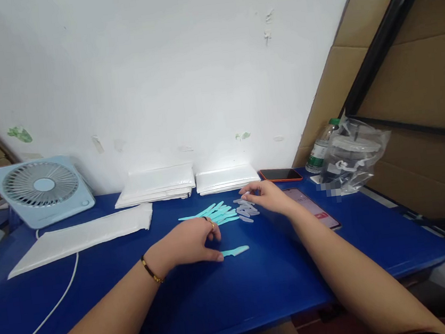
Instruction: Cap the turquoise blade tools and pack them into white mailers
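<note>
On the blue table (260, 286) lies a fan of several teal plastic razor-like sticks (215, 213), with a small pile of clear plastic caps (247, 211) to their right. My left hand (193, 242), with a ring and a gold bracelet, has its fingers curled and pinches the end of one teal stick (236, 251) lying apart in front. My right hand (266, 195) reaches over the clear caps, fingertips closed on one clear piece.
White padded envelope stacks (156, 185) (226, 178) sit at the wall, another envelope (81, 237) lies left. A light-blue fan (42, 188) with a white cable stands far left. Two phones (282, 174) (315, 207), a bottle (319, 150) and a plastic bag (356, 157) sit right, beside cardboard.
</note>
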Demonstrator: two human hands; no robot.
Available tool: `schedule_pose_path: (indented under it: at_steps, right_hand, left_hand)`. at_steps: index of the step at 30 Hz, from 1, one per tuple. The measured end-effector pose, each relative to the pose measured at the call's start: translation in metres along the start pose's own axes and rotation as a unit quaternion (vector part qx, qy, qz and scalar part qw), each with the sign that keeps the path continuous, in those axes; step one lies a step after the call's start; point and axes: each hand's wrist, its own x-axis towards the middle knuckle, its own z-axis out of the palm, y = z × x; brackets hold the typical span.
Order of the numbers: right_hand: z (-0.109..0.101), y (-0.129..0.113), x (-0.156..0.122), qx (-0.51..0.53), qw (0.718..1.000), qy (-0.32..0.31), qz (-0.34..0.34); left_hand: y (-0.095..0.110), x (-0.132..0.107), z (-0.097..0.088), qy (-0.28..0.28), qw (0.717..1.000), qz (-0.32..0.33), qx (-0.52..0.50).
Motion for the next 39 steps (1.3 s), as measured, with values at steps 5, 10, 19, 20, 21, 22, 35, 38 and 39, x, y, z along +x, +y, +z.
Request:
schedule_pose_path:
  at_steps: [5,10,19,20,21,22,35,38,39]
  right_hand:
    - [-0.002,-0.02,-0.01,0.091,0.984,-0.151,-0.02]
    - [0.014,-0.039,-0.017,0.186,0.961,-0.203,-0.022]
    - [0.004,-0.017,-0.006,0.347,0.937,0.024,0.017]
    - [0.002,-0.014,-0.005,0.365,0.93,0.041,0.022]
    - [0.002,-0.012,-0.005,0.379,0.924,0.051,0.029]
    - [0.002,-0.011,-0.004,0.39,0.918,0.053,0.036]
    - [0.025,-0.03,-0.005,0.42,0.902,0.082,0.062]
    - [0.03,-0.034,-0.005,0.427,0.9,0.076,0.052]
    - [0.032,-0.035,-0.005,0.428,0.9,0.07,0.052]
  left_hand:
    - [0.006,0.003,0.011,0.0,1.0,-0.024,-0.001]
    - [-0.007,0.008,0.006,0.054,0.995,-0.063,-0.055]
    - [-0.024,0.008,-0.002,0.085,0.975,-0.071,-0.192]
    - [-0.024,0.009,-0.003,0.108,0.976,-0.069,-0.177]
    - [-0.025,0.01,-0.003,0.129,0.976,-0.066,-0.165]
    - [-0.025,0.01,-0.004,0.144,0.975,-0.063,-0.158]
    - [-0.022,0.014,-0.001,0.202,0.974,-0.062,-0.08]
    - [-0.021,0.013,-0.002,0.205,0.973,-0.06,-0.082]
    - [-0.02,0.013,-0.002,0.205,0.973,-0.06,-0.082]
